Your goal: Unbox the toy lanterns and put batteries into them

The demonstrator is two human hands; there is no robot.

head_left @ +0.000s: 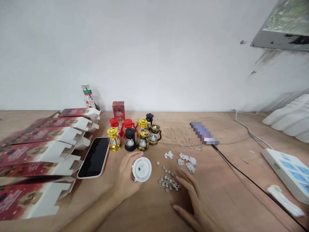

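My left hand is closed around a white round plastic piece, its open end facing up toward me with a small dark spot inside. The rest of that piece is hidden by my fingers. Fingers apart, my right hand hovers by a pile of small silver button cells and holds nothing. Small white plastic clips and tiny white parts lie just beyond. Behind my left hand stand several miniature lanterns, among them a gold one, a black one and a red one.
Red printed cartons with white flaps cover the left side. A phone lies beside them. Thin wire pieces spread behind the clips. A second phone trails a black cable. At right sits a white power strip.
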